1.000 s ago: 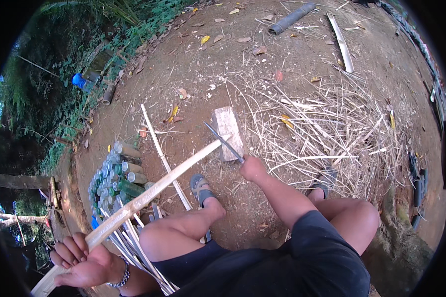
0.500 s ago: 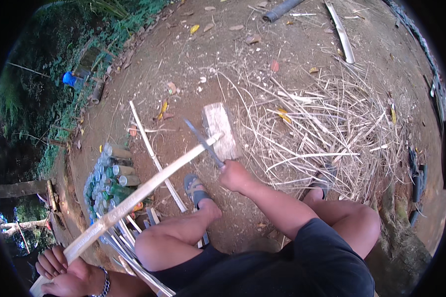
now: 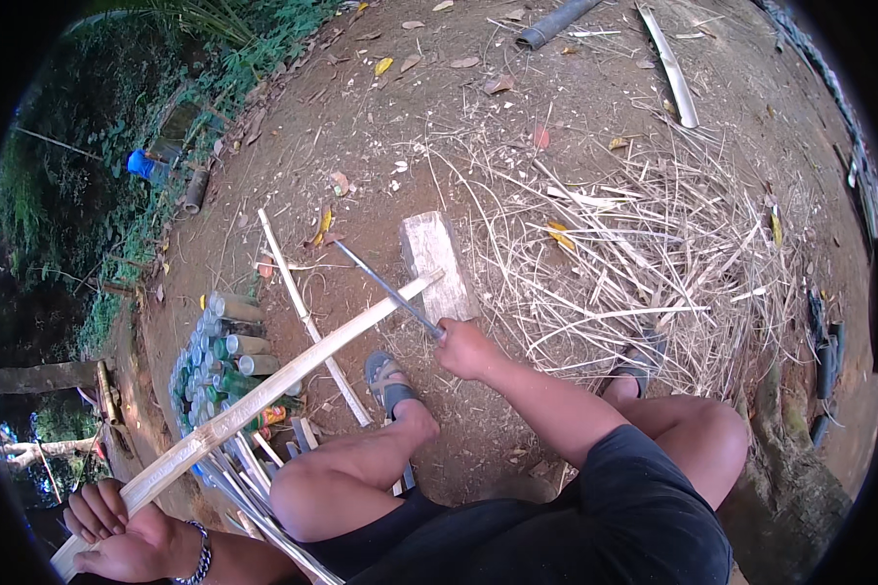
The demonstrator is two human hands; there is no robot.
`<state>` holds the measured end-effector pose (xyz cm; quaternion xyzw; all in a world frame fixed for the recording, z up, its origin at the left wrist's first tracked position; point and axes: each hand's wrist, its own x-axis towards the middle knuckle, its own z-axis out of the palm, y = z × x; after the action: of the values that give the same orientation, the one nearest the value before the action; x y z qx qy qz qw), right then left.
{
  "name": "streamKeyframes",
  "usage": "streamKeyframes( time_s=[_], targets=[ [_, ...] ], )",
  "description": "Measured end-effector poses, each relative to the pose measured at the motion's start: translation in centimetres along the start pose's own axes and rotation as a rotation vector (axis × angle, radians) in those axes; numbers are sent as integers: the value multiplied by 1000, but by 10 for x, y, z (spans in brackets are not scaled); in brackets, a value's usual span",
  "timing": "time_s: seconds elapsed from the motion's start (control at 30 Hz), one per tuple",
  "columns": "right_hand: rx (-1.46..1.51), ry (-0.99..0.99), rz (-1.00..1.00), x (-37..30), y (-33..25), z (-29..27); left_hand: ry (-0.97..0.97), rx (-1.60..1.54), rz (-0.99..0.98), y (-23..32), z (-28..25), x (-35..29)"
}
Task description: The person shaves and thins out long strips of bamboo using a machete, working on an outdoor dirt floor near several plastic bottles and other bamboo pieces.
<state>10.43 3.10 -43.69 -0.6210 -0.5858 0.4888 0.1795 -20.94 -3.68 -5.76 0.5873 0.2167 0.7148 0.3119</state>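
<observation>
My left hand (image 3: 122,534), a chain bracelet at its wrist, is closed around the lower end of a long pale bamboo strip (image 3: 283,382). The strip slants up to the right, and its far tip lies over a rough wooden block (image 3: 439,255) on the ground. In my right hand (image 3: 465,349) is the handle of a long-bladed knife (image 3: 385,285), the fingers wrapped round it. Its dark, narrow blade points up and left and crosses the strip just short of the block. Whether the edge touches the strip I cannot tell.
Thin shavings (image 3: 654,249) lie heaped on the right. Glass bottles (image 3: 226,351) are stacked at left, beside another bamboo strip (image 3: 302,312). Cut strips (image 3: 249,478) lie by my left knee. A dark pipe (image 3: 556,21) and a split pale piece (image 3: 671,68) lie farther off.
The knife blade has swung left and lower, lying flatter across the strip. My right hand has moved only slightly, and my left hand keeps its grip.
</observation>
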Motion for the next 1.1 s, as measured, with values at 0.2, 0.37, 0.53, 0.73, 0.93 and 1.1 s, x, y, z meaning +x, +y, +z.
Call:
streamKeyframes(
  time_s=[0.2,0.37,0.53,0.73,0.93,1.1],
  targets=[
    [-61,49,343,45,119,4,-93,-109,0,-6,1,-8],
    [154,33,237,25,81,5,77,-118,82,-4,10,-27],
    [174,234,210,-18,40,46,95,-201,148,-14,36,-40],
    [229,111,-223,-114,-99,43,127,-228,192,-2,37,-57],
    [123,116,-201,-117,-88,38,239,-152,210,-1,48,-68],
    [115,193,-36,-94,-53,34,284,-193,216,-2,50,-72]
  ],
)
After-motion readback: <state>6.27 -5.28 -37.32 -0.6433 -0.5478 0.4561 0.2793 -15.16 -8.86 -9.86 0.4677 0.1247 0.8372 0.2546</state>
